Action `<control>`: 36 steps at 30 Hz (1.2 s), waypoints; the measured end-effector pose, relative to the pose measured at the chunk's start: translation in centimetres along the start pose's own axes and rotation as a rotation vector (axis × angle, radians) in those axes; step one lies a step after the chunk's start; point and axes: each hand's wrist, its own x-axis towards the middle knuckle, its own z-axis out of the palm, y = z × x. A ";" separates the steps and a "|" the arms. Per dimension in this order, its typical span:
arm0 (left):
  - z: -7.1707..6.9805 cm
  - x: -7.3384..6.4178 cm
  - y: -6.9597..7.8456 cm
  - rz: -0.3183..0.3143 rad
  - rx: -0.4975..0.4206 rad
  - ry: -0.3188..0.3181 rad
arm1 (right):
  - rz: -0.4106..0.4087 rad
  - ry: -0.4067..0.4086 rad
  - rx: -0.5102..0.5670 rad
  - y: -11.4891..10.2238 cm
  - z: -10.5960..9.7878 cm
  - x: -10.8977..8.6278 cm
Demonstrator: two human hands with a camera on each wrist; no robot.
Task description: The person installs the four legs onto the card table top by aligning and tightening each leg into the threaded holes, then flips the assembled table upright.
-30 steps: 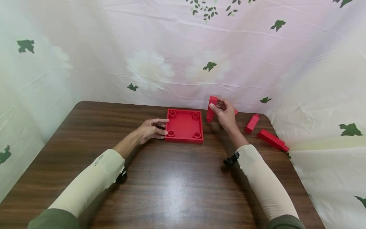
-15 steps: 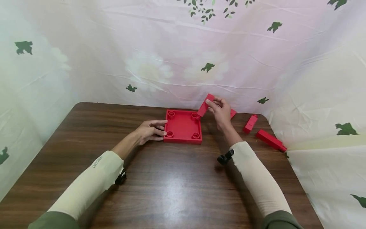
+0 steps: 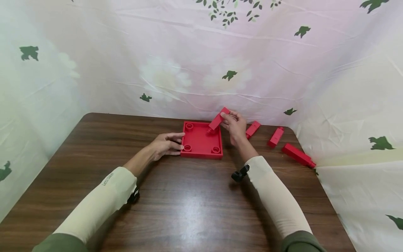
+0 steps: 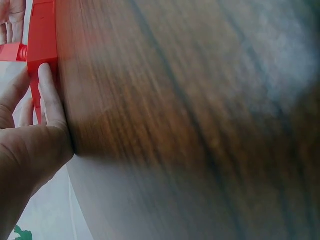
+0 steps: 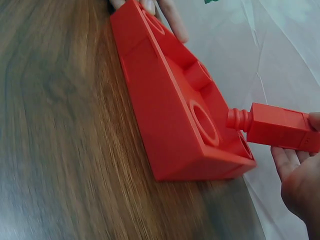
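A person sits or stands at a brown wood-grain worktop [image 3: 176,196], both arms reaching forward to a square red tray [image 3: 201,156] near the far edge. The tray lies flat with its hollow side up, a round socket [image 3: 187,148] in each corner. The left hand [image 3: 162,144] touches the tray's left side with fingers extended, apparently steadying it. The right hand [image 3: 236,126] pinches a red post [image 3: 218,120] between thumb and fingers, tilted over the back right corner, its ridged peg [image 5: 239,119] pointing down into the tray. The right wrist view shows that peg exposed, outside the corner socket; whether it touches anything is hard to tell. Judging from how things lie, the work is at an early stage: one post has been picked up, none is fitted, and the other three sockets are plainly vacant. To the right, three more red posts lie loose and apart: a near one [image 3: 253,129], a middle one [image 3: 276,137] and an outer one [image 3: 297,154], all unattached.
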 end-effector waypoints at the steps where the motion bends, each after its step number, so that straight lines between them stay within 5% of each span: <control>1: 0.0 0.0 0.0 0.001 -0.001 0.000 | 0.001 -0.006 0.011 0.1 0.2 -0.1; 26: 0.6 0.4 -0.3 0.016 -0.020 -0.010 | 0.012 -0.056 0.040 1.9 4.3 0.0; 36: 0.3 0.3 -0.2 0.007 -0.015 -0.008 | -0.008 -0.145 -0.031 1.7 5.7 -0.4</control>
